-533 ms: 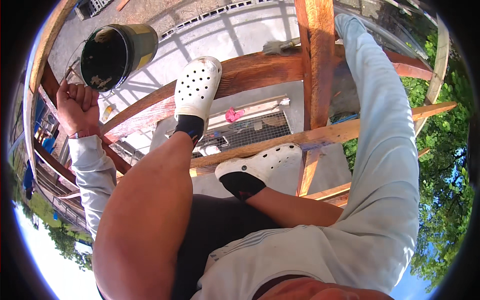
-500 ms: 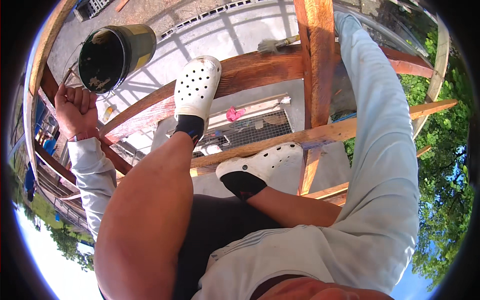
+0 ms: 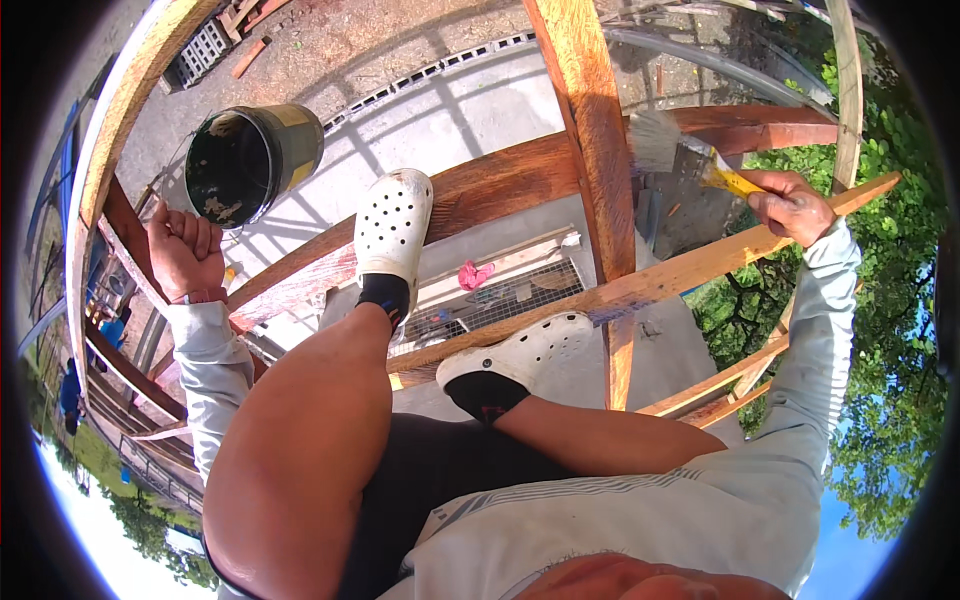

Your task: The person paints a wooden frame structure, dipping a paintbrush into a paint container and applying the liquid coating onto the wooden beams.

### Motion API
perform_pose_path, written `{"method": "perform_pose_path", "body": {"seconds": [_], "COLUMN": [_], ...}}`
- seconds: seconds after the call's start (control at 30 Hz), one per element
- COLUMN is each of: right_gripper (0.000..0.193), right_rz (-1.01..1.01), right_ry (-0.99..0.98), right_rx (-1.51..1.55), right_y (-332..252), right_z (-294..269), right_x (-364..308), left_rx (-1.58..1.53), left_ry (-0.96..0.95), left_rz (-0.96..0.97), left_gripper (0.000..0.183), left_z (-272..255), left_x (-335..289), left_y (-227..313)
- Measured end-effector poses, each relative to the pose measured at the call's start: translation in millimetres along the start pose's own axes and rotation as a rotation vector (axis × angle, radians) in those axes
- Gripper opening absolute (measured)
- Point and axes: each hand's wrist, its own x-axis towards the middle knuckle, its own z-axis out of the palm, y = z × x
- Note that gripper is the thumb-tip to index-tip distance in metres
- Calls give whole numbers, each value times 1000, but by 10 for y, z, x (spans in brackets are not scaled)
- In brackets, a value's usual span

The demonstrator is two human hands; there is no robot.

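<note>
My right hand (image 3: 792, 207) is closed around the yellow handle of a paintbrush (image 3: 722, 172). The brush's pale, worn bristles point left, beside the right face of a reddish-brown wooden post (image 3: 590, 130); whether they touch it I cannot tell. On the left, my left hand (image 3: 187, 252) makes a fist at the thin wire handle of a dark bucket (image 3: 300, 150). The bucket is tilted so its mouth shows, with pale flakes stuck inside its dark wall.
My white clogs (image 3: 395, 225) rest on timber: one at a curved reddish beam (image 3: 500, 185), the other along a lighter beam (image 3: 660, 283). Far below lie a concrete floor (image 3: 450, 110), wire mesh (image 3: 540, 290) and a pink cloth (image 3: 475, 275). Tree leaves (image 3: 890, 380) fill the right side.
My right hand, hidden beyond the post before, has come back to the right with the brush, which has moved from the post's left side to its right. The left hand still grips the bucket's handle.
</note>
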Motion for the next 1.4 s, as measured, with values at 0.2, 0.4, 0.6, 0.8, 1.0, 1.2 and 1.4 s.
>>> {"method": "perform_pose_path", "body": {"seconds": [0.2,0.4,0.6,0.8,1.0,1.2,1.4], "right_gripper": [34,36,34,37,39,46,42], "right_rz": [-355,-756,-797,-300,-526,-423,-64], "right_ry": [254,871,533,483,527,255,-40], "right_rx": [-653,-1024,-1118,98,263,118,-75], "right_y": [-593,-1658,-1880,-1113,-1521,-858,160], "right_z": [310,-111,-304,-388,-256,-236,104], "right_x": [310,1460,1577,1434,2443,1806,579], "left_rx": [7,-30,-106,-111,-100,-130,-98], "left_ry": [-4,-18,-64,-11,-50,9,28], "left_rz": [6,22,49,33,19,17,29], "left_gripper": [40,41,41,40,41,41,41], "left_z": [203,211,39,-91,-167,-203,-133], "left_x": [19,33,-22,-66,-44,-78,-34], "left_y": [-77,-96,-57,-55,-173,-124,-45]}}
